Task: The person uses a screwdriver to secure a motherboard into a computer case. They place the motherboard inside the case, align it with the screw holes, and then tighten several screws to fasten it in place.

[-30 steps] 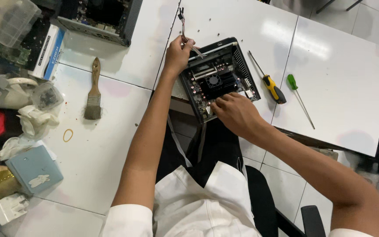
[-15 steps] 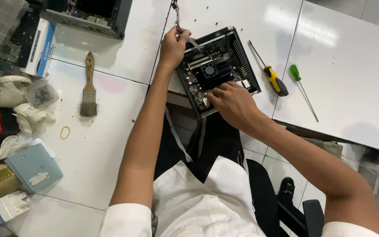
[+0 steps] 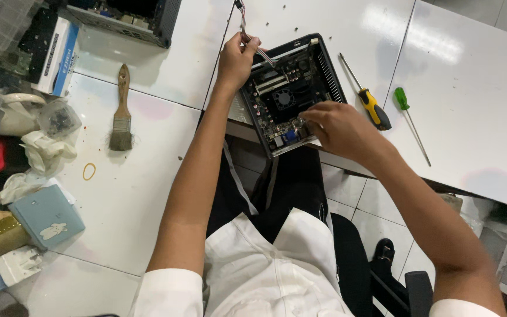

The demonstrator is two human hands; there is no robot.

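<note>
A small black computer case [image 3: 327,70] with its circuit board and fan exposed lies open at the white table's near edge. My left hand [image 3: 237,58] grips a bundle of thin wires [image 3: 246,26] that runs up from the case's far left corner. Over the board's near right part, my right hand [image 3: 337,128] has its fingertips pinched down among the components; whether they hold anything is hidden.
A yellow-handled screwdriver [image 3: 372,107] and a green-handled screwdriver [image 3: 403,101] lie right of the case. A paintbrush [image 3: 122,114] and a rubber band [image 3: 89,171] lie to the left, beside piled clutter and a blue pouch [image 3: 46,216]. Another open case [image 3: 125,16] sits at the far edge.
My left hand has lifted the wire bundle away from the case's corner. My right hand has shifted slightly right over the board's near side.
</note>
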